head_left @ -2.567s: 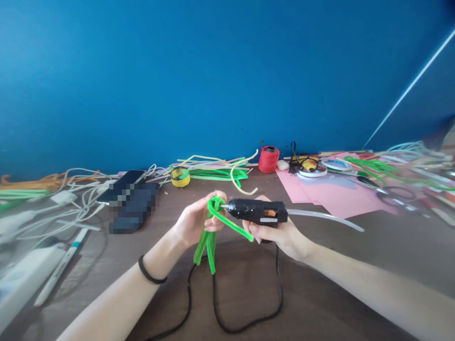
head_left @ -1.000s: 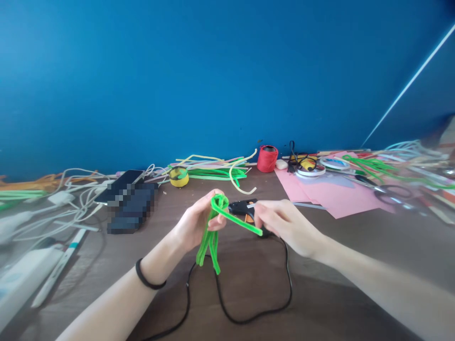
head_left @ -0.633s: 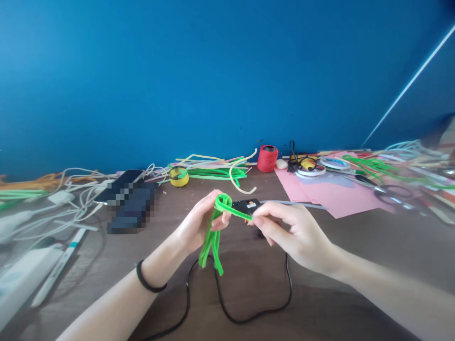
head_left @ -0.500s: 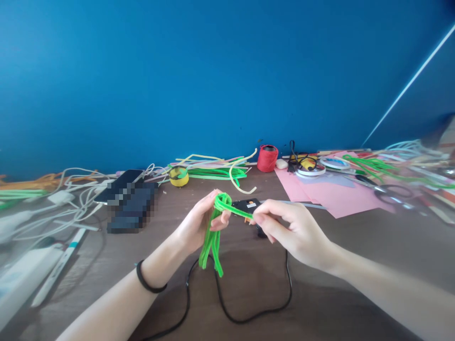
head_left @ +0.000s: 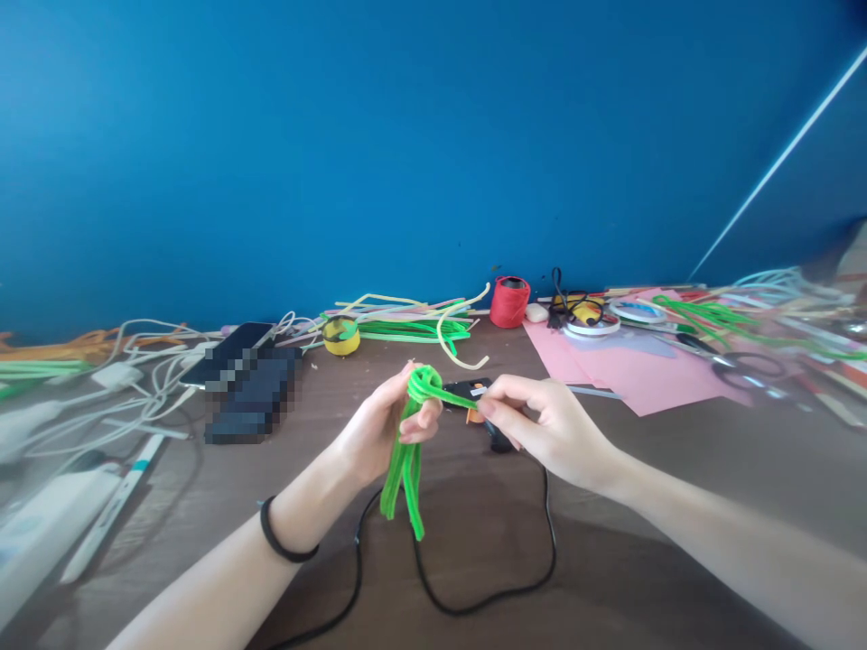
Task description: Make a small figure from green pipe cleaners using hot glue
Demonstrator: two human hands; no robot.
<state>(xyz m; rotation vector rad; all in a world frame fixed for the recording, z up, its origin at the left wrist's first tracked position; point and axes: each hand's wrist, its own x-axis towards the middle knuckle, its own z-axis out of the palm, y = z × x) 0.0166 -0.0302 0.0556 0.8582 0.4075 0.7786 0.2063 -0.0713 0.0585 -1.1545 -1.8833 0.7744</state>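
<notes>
My left hand [head_left: 379, 431] is closed around a bundle of green pipe cleaners [head_left: 405, 469], whose ends hang down toward the table. At the top of the bundle one strand is wound into a coil [head_left: 423, 383]. My right hand [head_left: 542, 429] pinches the free end of that strand [head_left: 458, 397] between thumb and forefinger, just right of the coil. A black glue gun [head_left: 482, 408] lies on the table behind my right fingers, partly hidden by them. Its black cord [head_left: 474, 603] loops across the table toward me.
A brown table [head_left: 677, 469] meets a blue wall. At the back lie loose pipe cleaners [head_left: 406, 327], a yellow tape roll [head_left: 341, 336], a red thread spool [head_left: 510, 301] and pink paper [head_left: 629, 370]. A phone [head_left: 230, 357] and white cables [head_left: 142, 379] sit left; scissors [head_left: 745, 368] right.
My right hand set the glue gun down on the table and took the free end of the green strand. The strand is drawn closer around the bundle's top.
</notes>
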